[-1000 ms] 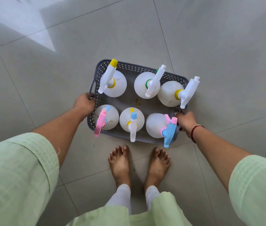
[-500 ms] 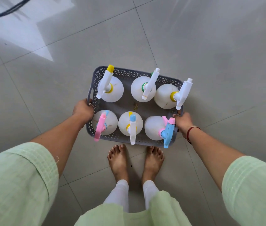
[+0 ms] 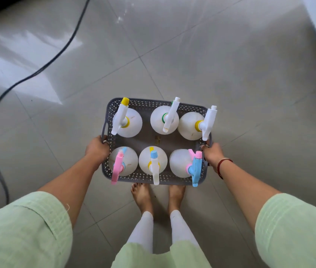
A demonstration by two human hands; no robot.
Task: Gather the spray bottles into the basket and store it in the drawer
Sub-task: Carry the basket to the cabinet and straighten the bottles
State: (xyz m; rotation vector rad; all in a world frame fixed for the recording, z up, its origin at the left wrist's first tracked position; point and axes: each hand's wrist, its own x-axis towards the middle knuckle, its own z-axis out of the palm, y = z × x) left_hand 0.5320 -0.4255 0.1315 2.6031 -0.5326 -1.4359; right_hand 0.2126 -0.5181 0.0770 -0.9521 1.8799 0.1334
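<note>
The left hand is wrapped around the handle on the left wall of the grey perforated basket, and the right hand is clamped on the matching handle on the right wall — both arms reach forward and down from pale green sleeves, elbows slightly bent, wrists roughly level with each other. The basket sits at centre frame, above the tiled floor and just ahead of the person's bare feet, with six white spray bottles standing upright in two rows of three. The gathering looks done; what remains is the carry to the drawer, which is not in view. Carrying it well means keeping the two grips level so the top-heavy bottles don't tip, and stepping clear of the black cable trailing across the upper left of the frame.
</note>
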